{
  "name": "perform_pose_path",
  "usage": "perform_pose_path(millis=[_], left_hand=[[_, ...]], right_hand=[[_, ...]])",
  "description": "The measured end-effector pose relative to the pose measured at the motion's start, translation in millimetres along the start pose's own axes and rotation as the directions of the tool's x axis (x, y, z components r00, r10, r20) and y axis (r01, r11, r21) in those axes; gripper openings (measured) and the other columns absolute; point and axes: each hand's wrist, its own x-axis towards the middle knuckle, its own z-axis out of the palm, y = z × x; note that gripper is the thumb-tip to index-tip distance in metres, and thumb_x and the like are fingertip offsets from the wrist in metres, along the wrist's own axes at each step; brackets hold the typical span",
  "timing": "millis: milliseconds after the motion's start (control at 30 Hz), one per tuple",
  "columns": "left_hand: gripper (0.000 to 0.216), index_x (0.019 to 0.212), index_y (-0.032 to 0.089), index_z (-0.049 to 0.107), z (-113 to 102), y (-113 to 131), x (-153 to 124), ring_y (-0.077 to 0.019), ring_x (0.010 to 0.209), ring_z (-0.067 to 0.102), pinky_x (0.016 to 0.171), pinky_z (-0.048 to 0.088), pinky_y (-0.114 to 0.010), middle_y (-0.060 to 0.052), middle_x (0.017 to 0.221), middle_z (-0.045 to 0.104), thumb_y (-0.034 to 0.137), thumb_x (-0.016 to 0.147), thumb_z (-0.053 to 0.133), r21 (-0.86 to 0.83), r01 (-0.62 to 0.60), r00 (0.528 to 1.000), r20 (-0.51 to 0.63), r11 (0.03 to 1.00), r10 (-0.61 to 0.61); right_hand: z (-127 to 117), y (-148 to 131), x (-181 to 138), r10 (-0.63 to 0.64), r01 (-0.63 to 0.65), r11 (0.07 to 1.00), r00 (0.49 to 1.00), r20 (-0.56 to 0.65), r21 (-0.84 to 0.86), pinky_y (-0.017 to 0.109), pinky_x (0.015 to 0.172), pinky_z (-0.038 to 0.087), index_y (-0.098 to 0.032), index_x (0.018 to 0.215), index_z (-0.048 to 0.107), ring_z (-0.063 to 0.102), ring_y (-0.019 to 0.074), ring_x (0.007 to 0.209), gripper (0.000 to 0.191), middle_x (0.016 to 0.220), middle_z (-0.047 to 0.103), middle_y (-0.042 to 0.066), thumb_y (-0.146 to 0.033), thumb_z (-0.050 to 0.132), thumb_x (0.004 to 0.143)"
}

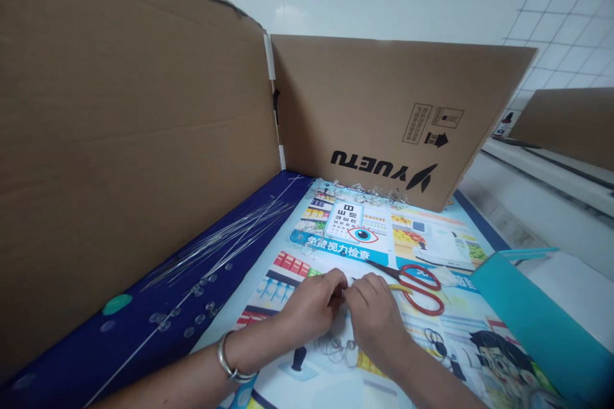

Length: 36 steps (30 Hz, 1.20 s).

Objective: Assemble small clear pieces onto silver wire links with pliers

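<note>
Left hand and right hand meet over the middle of the printed sheet, fingers curled, tips pinched almost together. Whether anything is caught between those tips, I cannot tell; the knuckles cover it. Just below, between the wrists, lie thin clear loops, the nearest loose pieces, toward the sheet's near edge.

It looks like fine fingertip work, so a light, even pinch should serve best, thumbs close together and wrists low for steadiness. Red-handled scissors lie right beside the right hand, one dark blade angled toward the far edge; sliding them toward the right edge would seem wiser than working so near the points. Round clear beads sit on the dark blue strip beyond the left edge and could easily roll.

Now the lettering! On the cardboard panel at the far edge, YUETU stands upside down in bold black, with a leaf-like logo, an arrow and boxed print too small to read. On the sheet, a blue band reads 免费视力检查, free vision check, beneath an eye chart. Another band is partly hidden by the scissors.
</note>
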Motion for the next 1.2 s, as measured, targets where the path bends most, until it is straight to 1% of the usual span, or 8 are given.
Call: perform_pose_path(millis=[100,167,300,367,467,667,967,1200], left_hand=[[0.02,0.084,0.02,0.049,0.9,0.2,0.5,-0.0139,0.062,0.053,0.054,0.033,-0.021,0.001,0.07,0.058,0.006,0.07,0.045,-0.041,0.016,1.0,0.0,0.999,-0.016],[0.023,0.087,0.02,0.048,1.4,-0.8,1.1,-0.0134,0.062,0.053,0.054,0.033,-0.021,0.002,0.068,0.058,0.005,0.07,0.044,-0.088,0.036,0.999,-0.002,0.995,-0.036],[0.024,0.092,0.021,0.045,1.2,-6.8,3.3,-0.0125,0.06,0.052,0.054,0.033,-0.02,0.004,0.066,0.055,0.008,0.072,0.045,-0.149,0.066,0.997,-0.033,0.987,-0.071],[0.021,0.09,0.021,0.045,0.4,-10.4,4.1,-0.0122,0.059,0.051,0.053,0.033,-0.02,0.004,0.065,0.054,0.009,0.073,0.046,-0.145,0.072,0.995,-0.053,0.987,-0.08],[0.019,0.089,0.021,0.045,-0.3,-13.6,4.3,-0.0119,0.059,0.05,0.053,0.033,-0.02,0.004,0.065,0.053,0.01,0.074,0.046,-0.148,0.069,0.995,-0.065,0.987,-0.079],[0.016,0.085,0.02,0.047,3.2,-13.5,3.4,-0.0116,0.059,0.05,0.052,0.032,-0.019,0.004,0.065,0.053,0.009,0.073,0.047,-0.126,0.071,0.994,-0.078,0.989,-0.081],[0.017,0.077,0.019,0.046,3.1,-5.3,1.9,-0.0108,0.06,0.049,0.053,0.032,-0.019,0.004,0.065,0.052,0.004,0.071,0.044,-0.069,0.048,0.994,-0.093,0.996,-0.055],[0.017,0.079,0.02,0.045,3.9,-4.6,2.8,-0.0112,0.061,0.049,0.055,0.032,-0.019,0.004,0.066,0.053,0.004,0.071,0.044,-0.043,0.029,0.995,-0.091,0.999,-0.033]], right_hand=[[3.5,2.9,0.6,0.063,-0.064,0.995,0.998,0.013,0.075,0.035,0.065,0.034,-0.016,0.072,0.055,0.041,0.0178,0.07,0.024,0.072,0.049,0.006,-0.007,0.035,0.083],[3.3,5.4,2.2,0.11,-0.108,0.981,0.994,-0.004,0.162,0.035,0.067,0.035,-0.017,0.074,0.055,0.043,0.0176,0.071,0.022,0.072,0.051,0.005,-0.01,0.037,0.085],[-1.9,9.0,5.9,0.241,-0.227,0.913,0.971,0.0,0.338,0.033,0.07,0.038,-0.021,0.082,0.056,0.046,0.0175,0.075,0.015,0.076,0.054,0.003,-0.017,0.042,0.087],[-3.8,9.9,6.4,0.29,-0.277,0.889,0.957,0.02,0.365,0.033,0.071,0.038,-0.021,0.083,0.056,0.046,0.0178,0.077,0.013,0.078,0.054,0.003,-0.017,0.044,0.086],[-3.7,10.5,5.5,0.329,-0.32,0.884,0.944,0.034,0.341,0.033,0.071,0.038,-0.021,0.08,0.056,0.046,0.0185,0.079,0.01,0.078,0.054,0.003,-0.017,0.047,0.084],[-2.7,10.2,5.2,0.307,-0.312,0.899,0.949,0.066,0.307,0.032,0.069,0.036,-0.019,0.071,0.053,0.044,0.0174,0.076,0.015,0.073,0.051,0.002,-0.016,0.046,0.084],[1.1,7.9,5.7,0.209,-0.196,0.938,0.978,-0.016,0.287,0.034,0.067,0.034,-0.017,0.069,0.048,0.04,0.0173,0.072,0.021,0.07,0.046,0.004,-0.013,0.037,0.086],[4.9,5.4,3.8,0.18,-0.171,0.966,0.983,-0.03,0.193,0.036,0.068,0.034,-0.017,0.068,0.045,0.039,0.0175,0.071,0.021,0.071,0.044,0.005,-0.01,0.034,0.085]])
